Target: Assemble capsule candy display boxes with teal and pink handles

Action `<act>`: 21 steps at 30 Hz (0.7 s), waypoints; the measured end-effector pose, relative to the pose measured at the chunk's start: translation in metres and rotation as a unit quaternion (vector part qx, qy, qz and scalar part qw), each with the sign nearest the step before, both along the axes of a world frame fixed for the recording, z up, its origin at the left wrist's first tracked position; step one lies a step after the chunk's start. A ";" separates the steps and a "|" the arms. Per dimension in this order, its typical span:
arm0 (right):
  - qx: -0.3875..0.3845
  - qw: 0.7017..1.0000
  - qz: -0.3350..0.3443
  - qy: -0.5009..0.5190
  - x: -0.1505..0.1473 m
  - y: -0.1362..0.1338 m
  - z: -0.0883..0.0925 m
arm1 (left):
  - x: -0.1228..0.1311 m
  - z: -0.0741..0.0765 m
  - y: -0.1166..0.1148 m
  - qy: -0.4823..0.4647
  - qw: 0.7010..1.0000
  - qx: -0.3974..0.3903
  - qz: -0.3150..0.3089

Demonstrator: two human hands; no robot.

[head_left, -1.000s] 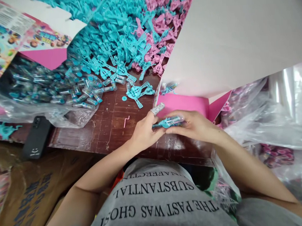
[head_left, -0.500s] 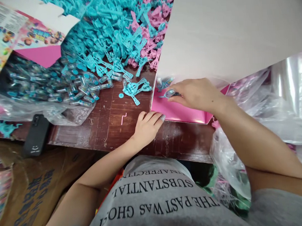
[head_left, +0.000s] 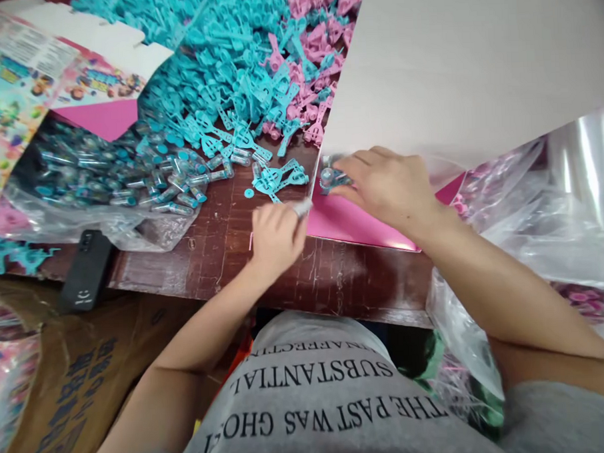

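Head view: our right hand [head_left: 387, 186] pinches a clear capsule toy [head_left: 328, 179] and sets it inside the pink box [head_left: 352, 221] at the tabletop's near edge, under the white flap [head_left: 455, 66]. Left hand [head_left: 275, 236] is loosely curled, holding nothing, beside the box's left wall. Few pieces boxed; the bag of capsules [head_left: 104, 178] and teal parts pile [head_left: 225, 76] look barely dented (judgement). Readable: shirt print [head_left: 314, 393] "SUBSTANTIAL", "THE PAST WAS GHOST".
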State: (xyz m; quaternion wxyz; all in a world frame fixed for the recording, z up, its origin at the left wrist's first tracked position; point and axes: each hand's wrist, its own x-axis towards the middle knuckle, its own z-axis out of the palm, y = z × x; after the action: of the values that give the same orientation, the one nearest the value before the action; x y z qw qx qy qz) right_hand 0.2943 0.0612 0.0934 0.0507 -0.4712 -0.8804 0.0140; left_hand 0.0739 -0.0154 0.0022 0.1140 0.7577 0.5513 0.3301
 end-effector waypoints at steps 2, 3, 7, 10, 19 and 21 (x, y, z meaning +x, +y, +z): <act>0.034 0.999 0.009 0.031 -0.001 -0.003 -0.008 | -0.013 -0.001 0.037 -0.015 0.998 -0.023 0.063; 0.041 0.998 0.009 0.041 -0.002 -0.003 -0.014 | -0.017 -0.004 0.058 -0.014 0.997 -0.032 0.066; 0.031 0.998 -0.030 0.040 -0.003 0.001 -0.034 | -0.012 -0.014 0.125 0.008 0.997 -0.057 0.057; 0.010 0.997 -0.044 0.062 0.002 -0.005 -0.034 | -0.014 -0.004 0.135 0.038 0.993 -0.091 0.067; -0.012 0.986 0.019 0.162 -0.076 -0.024 -0.025 | -0.129 0.010 0.009 -0.261 0.945 -0.093 0.173; -0.077 0.989 0.019 0.128 -0.121 -0.005 -0.035 | -0.141 -0.002 -0.020 -0.308 0.918 -0.148 0.200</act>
State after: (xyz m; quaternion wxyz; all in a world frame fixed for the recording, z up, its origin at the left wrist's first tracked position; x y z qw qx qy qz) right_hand 0.1734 0.0558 0.0586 0.1261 -0.4509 -0.8721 0.1426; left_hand -0.0671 -0.0357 0.0000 0.3206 0.4669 0.6713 0.4780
